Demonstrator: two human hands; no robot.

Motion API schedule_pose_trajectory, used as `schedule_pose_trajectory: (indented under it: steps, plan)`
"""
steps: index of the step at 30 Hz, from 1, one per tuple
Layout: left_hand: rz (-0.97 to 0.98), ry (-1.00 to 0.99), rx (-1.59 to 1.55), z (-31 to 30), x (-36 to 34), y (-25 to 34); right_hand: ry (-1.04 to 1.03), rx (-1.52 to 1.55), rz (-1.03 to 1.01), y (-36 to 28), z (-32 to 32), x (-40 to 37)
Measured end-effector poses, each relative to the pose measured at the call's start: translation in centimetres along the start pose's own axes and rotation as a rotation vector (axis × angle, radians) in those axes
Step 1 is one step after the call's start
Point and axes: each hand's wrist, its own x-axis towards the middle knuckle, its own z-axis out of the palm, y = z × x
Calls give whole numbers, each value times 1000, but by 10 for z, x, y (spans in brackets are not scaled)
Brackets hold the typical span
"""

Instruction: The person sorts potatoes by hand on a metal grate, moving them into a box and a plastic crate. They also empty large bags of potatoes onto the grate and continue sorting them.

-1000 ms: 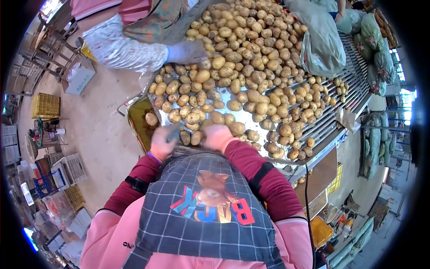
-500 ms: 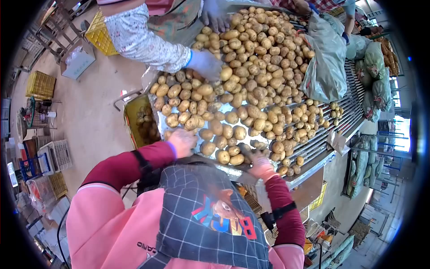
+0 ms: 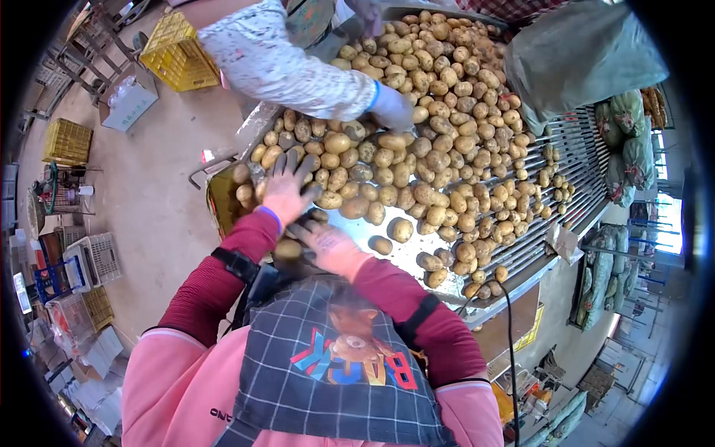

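Potatoes (image 3: 447,112) lie in a large heap on a metal sorting table (image 3: 350,229). My left hand (image 3: 289,188), in a pink glove with grey fingers, rests with fingers spread against potatoes at the table's left end. Close below it, my right hand (image 3: 331,244) points leftward, its fingers stretched out and somewhat blurred. Beside its fingertips is a blurred potato (image 3: 287,249) near the table's edge. Several potatoes sit at the mouth of a yellow container (image 3: 221,201) left of my left hand. I see no potato gripped in either hand.
Across the table, a co-worker's gloved hand (image 3: 392,109) reaches into the heap, below a patterned sleeve (image 3: 290,71). A grey-green sack (image 3: 581,63) is over the far right end, above metal rollers (image 3: 573,156). A yellow crate (image 3: 177,54) and a carton (image 3: 130,97) stand on the floor.
Both my hands have moved left along the near edge, and potatoes have shifted toward the container, baring more metal. The co-worker's hand moved right. The sack at the far right was lifted and spread.
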Motion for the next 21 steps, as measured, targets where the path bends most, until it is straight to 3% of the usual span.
schedule_pose_trajectory:
  steps: [1,2,3,4,5,6,8,9,10,11,12,13,14,16,17,18,19,20,21]
  plan:
    - [97,-103,96,-13,-11,9,36,7,-115,6,-19,-8]
    - [197,-204,192,-27,-24,18,233,-77,-202,34,-23,-18]
    - [334,-226,134,-25,-42,8,-59,-222,156,33,-59,-21]
    - [395,-287,48,-28,-53,0,-28,-191,346,46,-84,-33]
    - [401,-343,-77,-29,-70,-6,258,-318,329,81,-71,-52]
    - [408,-393,-199,-30,-86,-13,225,-322,358,91,-68,-60]
    - [562,-429,-166,-49,-93,-33,-231,-148,464,75,-47,-34]
    - [612,-387,-258,-47,-84,-55,-204,-121,571,41,-42,-23]
    - [584,-352,-170,-53,-69,-64,-177,-208,549,28,-33,-12]
    - [505,-114,-268,-60,-50,-63,-50,-346,483,51,18,2]
    - [430,-11,-263,-79,-21,-47,-101,-369,564,43,29,20]
    - [337,100,-272,-63,6,-55,-174,-324,585,30,10,32]
    - [90,199,-193,-56,30,-41,-241,-280,608,17,-13,40]
    - [54,132,-225,-30,89,-31,-278,-189,558,27,-22,41]
    - [151,198,-194,8,110,-32,-298,-149,529,33,-26,41]
    - [-51,-202,-30,-7,113,11,-224,-58,504,36,-28,26]
    - [-92,-355,-13,-4,105,36,-151,33,477,37,-30,-3]
    - [55,-249,82,38,92,23,-15,110,425,34,-36,-38]
    - [182,-226,-49,20,68,33,35,155,416,38,-50,-70]
